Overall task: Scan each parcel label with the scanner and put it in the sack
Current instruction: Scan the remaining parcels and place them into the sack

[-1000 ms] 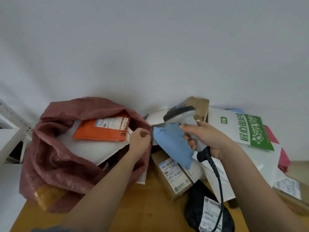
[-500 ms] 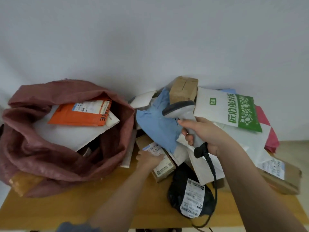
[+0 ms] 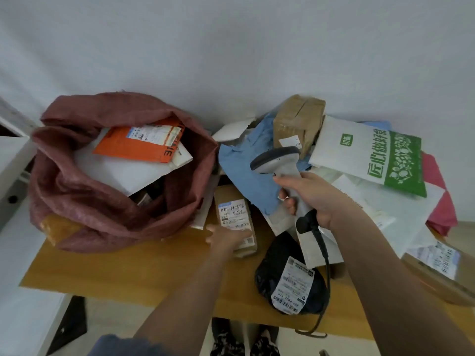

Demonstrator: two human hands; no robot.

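An open reddish sack (image 3: pixel 84 201) sits on the left of the wooden table (image 3: pixel 144 268), with an orange parcel (image 3: pixel 136 145) and a white envelope (image 3: pixel 123 170) inside. My left hand (image 3: pixel 227 238) lies on the near end of a small brown box (image 3: pixel 235 217) whose white label faces up; its fingers wrap the box's near edge. My right hand (image 3: pixel 314 199) grips a grey corded scanner (image 3: pixel 279 160), held above a blue parcel (image 3: pixel 246 173), its head toward the left.
A black bag (image 3: pixel 290 281) with a label lies near the front edge. Several parcels are heaped at the right: a taped brown box (image 3: pixel 298 122), a white and green bag (image 3: pixel 367 158), white mailers and a pink one (image 3: pixel 442 201). A white shelf (image 3: pixel 12 155) stands at the left.
My left hand left the sack's rim, came down to the small brown box and took hold of its near end. The right hand with the scanner stayed above the blue parcel.
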